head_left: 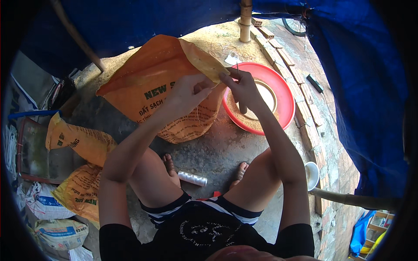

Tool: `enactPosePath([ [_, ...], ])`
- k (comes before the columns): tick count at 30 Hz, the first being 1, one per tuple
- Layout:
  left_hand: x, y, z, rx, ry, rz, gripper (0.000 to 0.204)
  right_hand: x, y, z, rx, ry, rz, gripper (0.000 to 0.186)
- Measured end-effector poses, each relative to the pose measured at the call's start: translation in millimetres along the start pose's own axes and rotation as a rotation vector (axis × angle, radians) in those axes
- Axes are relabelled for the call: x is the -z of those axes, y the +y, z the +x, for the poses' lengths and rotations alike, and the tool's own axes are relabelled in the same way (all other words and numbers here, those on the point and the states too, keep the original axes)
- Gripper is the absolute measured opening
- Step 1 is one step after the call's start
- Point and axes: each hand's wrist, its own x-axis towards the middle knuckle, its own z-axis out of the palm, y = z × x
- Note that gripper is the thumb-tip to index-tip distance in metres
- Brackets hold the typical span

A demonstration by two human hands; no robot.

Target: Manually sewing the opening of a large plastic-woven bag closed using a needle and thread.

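A large orange woven sack with printing stands spread in front of me, its yellowish inner side folded out at the top corner. My right hand pinches that corner between thumb and fingers. The same hand also holds a tool with a stubby handle pointing down and a thin dark spike or blade above. My left hand is in front of the sack beside this corner, its fingers curled together; what they pinch is too small to make out. Between my feet lies a spool of white thread.
Beyond my right hand is a red round tray of grain-like material, with a round sieve or dish inside. More orange sacks and white bags lie at the left. A brick row, white bowl and bamboo pole are right.
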Motion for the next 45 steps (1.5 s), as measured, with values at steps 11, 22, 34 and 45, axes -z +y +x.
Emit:
enactPosePath([
  [11, -26.9, -4.3, 35.3, -0.067, 0.032, 0.049, 0.020, 13.6, 32.7, 12.3, 0.206, 0.177, 0.079, 0.029],
  [22, -33.6, -4.7, 53.6, -0.098, 0.088, 0.124, 0.020, 38.5, 36.1, 21.2, -0.066, -0.007, 0.285, 0.039],
  [34, -16.0, 15.6, 40.7, 0.167, -0.011, -0.395, 0.017, 24.0, 34.8, 22.2, 0.077, 0.091, 0.174, 0.031],
  [45, -21.4, 18.6, 38.4, 0.062, 0.067, -0.608, 0.018, 28.6, 35.0, 19.9, 0.083, -0.074, 0.443, 0.034],
])
